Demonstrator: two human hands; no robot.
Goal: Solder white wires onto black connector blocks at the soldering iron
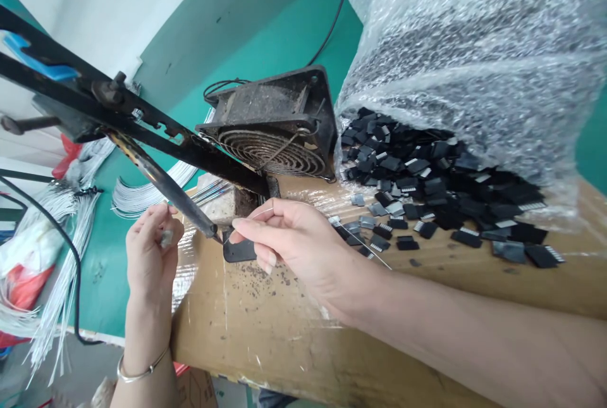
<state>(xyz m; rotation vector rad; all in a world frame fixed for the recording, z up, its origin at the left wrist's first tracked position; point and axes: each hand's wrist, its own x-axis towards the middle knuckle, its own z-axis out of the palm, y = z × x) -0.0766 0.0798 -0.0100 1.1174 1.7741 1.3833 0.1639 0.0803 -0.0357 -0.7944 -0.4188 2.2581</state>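
In the head view my right hand (284, 231) pinches a thin white wire (374, 255), which trails back over the wrist towards the black parts. Its fingertips are just right of the tip of a soldering iron (165, 190), held slanting down in a black metal stand (190, 145). My left hand (154, 237) is closed left of the iron; a small pale thing shows between its fingers, too unclear to name. Behind the iron tip sits a whitish block (220, 205) with thin wires on it.
A dusty black fan (279, 129) stands behind the hands. Many small black connectors (427, 186) spill from a bubble-wrap bag (474, 66) at right. White wire bundles (71, 256) lie at left. A dark cable (71, 250) hangs at left.
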